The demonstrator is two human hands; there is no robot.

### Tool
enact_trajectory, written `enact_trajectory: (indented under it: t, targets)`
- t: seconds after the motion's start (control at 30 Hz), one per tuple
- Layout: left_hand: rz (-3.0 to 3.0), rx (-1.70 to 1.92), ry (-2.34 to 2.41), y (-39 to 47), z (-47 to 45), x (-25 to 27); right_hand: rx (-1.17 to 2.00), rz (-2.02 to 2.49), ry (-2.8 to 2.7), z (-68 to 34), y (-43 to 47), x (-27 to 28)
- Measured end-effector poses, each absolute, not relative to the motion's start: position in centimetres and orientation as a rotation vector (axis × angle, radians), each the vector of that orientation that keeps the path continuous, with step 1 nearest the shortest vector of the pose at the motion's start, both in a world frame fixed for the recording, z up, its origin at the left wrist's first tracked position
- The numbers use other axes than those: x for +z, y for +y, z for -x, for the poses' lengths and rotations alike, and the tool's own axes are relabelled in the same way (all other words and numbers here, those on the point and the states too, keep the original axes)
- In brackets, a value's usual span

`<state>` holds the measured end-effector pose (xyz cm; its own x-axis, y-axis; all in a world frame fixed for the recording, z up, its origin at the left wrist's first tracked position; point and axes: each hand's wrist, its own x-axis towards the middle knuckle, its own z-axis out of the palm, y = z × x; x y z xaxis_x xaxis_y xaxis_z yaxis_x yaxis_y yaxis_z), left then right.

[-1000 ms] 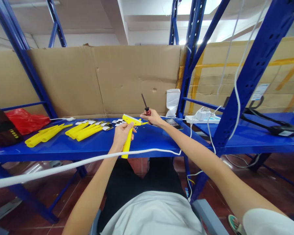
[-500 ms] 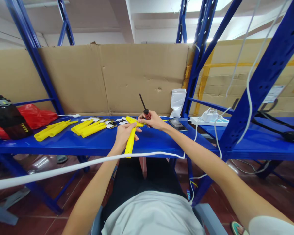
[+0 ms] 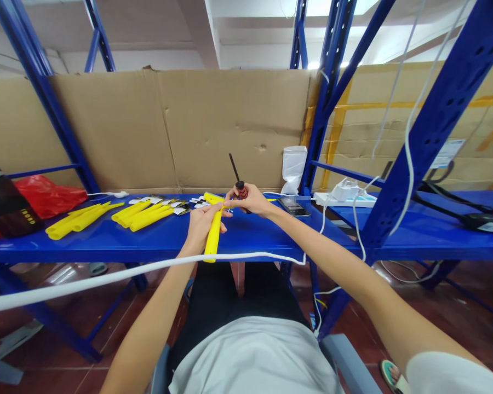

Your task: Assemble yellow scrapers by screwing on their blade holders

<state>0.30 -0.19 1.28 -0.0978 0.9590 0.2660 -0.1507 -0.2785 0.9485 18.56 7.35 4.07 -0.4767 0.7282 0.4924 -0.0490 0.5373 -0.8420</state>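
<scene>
My left hand [image 3: 202, 223] is closed around the neck of a yellow T-shaped scraper [image 3: 212, 239], whose handle points down toward me over the table's front edge. A screwdriver [image 3: 241, 190] with a red and black handle is tucked in my right hand [image 3: 253, 199], its dark shaft pointing up and away. The thumb and forefinger of that hand pinch at the scraper's crosshead; anything small between them is hidden. Left of my hands, several yellow scrapers [image 3: 150, 218] lie on the blue table [image 3: 254, 241], their heads among black-and-white pieces.
More yellow scrapers [image 3: 80, 219] lie farther left, near a red plastic bag [image 3: 51, 196] and a dark bottle [image 3: 8, 205]. A phone [image 3: 293, 207], a white pouch [image 3: 293, 168] and a power strip [image 3: 345, 198] are at right. A white cable [image 3: 148, 268] crosses in front of the table.
My right fingertips have shifted on the scraper's head, whose right end they now cover more. The whole view has turned slightly right.
</scene>
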Motion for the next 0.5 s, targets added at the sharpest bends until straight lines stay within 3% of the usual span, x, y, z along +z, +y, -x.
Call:
enact_trajectory:
  t: [0.23,0.5]
  targets:
    - [-1.293,1.522,0.961,-0.5,-0.63,1.44,1.425,0.601,-1.706,-18.75,7.8,4.04]
    - [-1.299,1.559,0.952,-0.55,-0.61,1.43,1.397,0.668,-1.706,-18.94,8.04,3.95]
